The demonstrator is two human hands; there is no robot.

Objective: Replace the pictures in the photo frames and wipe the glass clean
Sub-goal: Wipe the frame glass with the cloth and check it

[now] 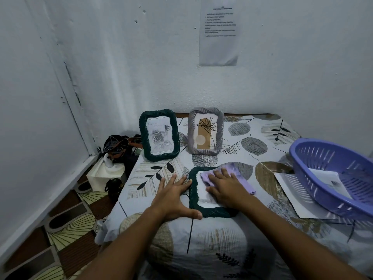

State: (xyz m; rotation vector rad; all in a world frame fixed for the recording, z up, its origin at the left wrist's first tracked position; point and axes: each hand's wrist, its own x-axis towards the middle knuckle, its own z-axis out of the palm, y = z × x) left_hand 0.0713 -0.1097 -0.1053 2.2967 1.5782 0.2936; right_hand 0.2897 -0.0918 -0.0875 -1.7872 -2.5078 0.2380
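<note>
One bed (pixel 232 249) fills the corner, with bare sheet near its front edge. At the right edge a purple basket (pixel 331 174) holds what looks like a paper picture. The dark green frame (pixel 203 209) lies flat. The left hand (pixel 173 197), fingers spread, presses its left side. The right hand (pixel 226 186) presses a purple cloth (pixel 238 174) flat on its glass.

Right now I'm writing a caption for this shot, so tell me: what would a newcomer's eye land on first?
First the two hands at centre: the right hand presses a purple cloth flat onto the glass of a dark green frame lying on the bed, while the left hand steadies its left edge. Behind them two frames stand upright, a green frame with a rose sketch and a grey frame. A purple basket sits at the right.
</note>
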